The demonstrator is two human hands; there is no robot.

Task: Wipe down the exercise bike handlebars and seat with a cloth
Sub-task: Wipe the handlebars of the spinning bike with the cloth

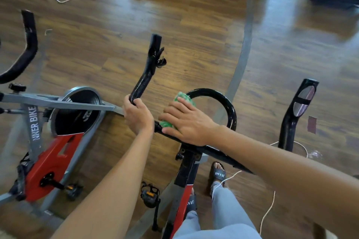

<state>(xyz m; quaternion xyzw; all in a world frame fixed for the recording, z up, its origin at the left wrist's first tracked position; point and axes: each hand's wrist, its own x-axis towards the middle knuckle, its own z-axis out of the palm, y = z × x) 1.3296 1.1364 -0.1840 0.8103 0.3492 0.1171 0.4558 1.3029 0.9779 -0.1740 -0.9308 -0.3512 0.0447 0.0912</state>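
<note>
Green cloth (183, 101) on the black handlebars (219, 101), wiping under way.
The right hand (186, 122) presses it flat, fingers straight, onto the centre loop; the left hand (137, 115) grips the left horn. Next probably the right horn, then the seat, out of view.

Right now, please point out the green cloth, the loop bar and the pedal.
green cloth (184, 97): head view, upper edge.
loop bar (229, 105): head view, right curve.
pedal (149, 194): head view, orange reflector.
</note>
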